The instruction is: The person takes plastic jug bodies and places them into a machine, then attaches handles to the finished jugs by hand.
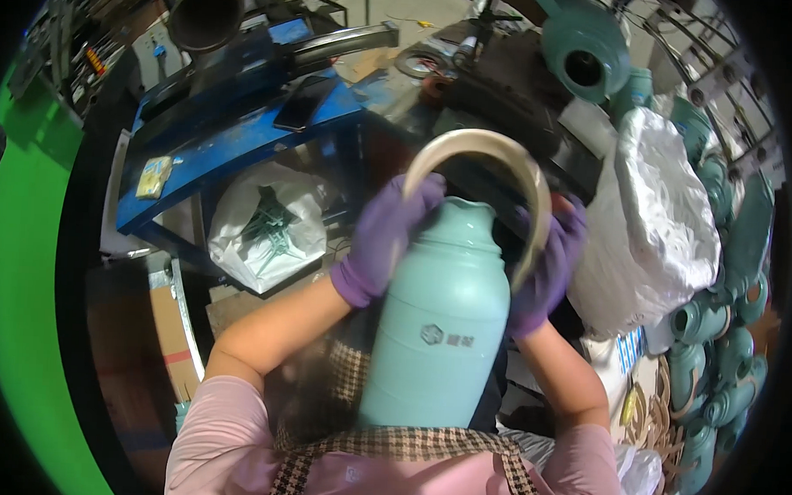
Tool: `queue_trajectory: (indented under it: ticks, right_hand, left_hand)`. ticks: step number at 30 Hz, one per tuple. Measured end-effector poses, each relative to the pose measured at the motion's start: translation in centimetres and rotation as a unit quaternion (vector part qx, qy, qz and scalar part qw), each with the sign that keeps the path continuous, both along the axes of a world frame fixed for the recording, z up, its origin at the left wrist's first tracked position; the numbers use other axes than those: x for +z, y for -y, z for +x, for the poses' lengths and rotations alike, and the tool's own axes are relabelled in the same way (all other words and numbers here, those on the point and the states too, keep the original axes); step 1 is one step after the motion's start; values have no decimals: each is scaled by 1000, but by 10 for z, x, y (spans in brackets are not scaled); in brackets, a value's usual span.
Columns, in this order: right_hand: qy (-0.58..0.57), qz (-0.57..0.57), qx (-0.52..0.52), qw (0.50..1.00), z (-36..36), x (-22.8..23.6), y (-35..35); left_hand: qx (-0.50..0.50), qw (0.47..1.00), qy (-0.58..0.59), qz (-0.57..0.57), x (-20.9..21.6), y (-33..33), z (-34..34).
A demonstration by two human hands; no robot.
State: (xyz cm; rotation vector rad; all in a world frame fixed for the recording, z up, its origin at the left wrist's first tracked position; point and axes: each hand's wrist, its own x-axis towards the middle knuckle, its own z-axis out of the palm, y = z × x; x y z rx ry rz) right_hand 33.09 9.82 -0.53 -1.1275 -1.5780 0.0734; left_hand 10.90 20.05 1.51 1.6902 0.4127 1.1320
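Observation:
A mint-green thermos jug body [441,336] stands between my forearms, its scalloped rim pointing away from me and its lower end against my checked apron. Above the rim arches a beige curved handle [482,142]. My left hand [386,234], in a purple glove, is closed around the handle's left end beside the jug's neck. On the other side my right hand [551,266], also gloved in purple, closes on the handle's right end, with some fingers hidden behind it. Whether the handle's ends touch the jug is hidden by the gloves.
A blue bench [234,150] at left carries a dark phone [304,103] and a small yellow packet [155,177]. Below it sits a white bag of green parts [270,230]. At right stand a large white sack [645,230] and piled green jug bodies [693,367] with beige handles [656,405].

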Motion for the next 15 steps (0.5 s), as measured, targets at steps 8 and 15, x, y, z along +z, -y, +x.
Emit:
queue_trajectory:
  ticks: [8,15]
  right_hand:
    - [-378,-262,251,852,-11,23,-29]
    - [-293,-251,96,918,30,68,32]
  left_hand:
    - [51,978,-202,6,17,61,-67]
    - [333,941,57,-8,-72,86,-120]
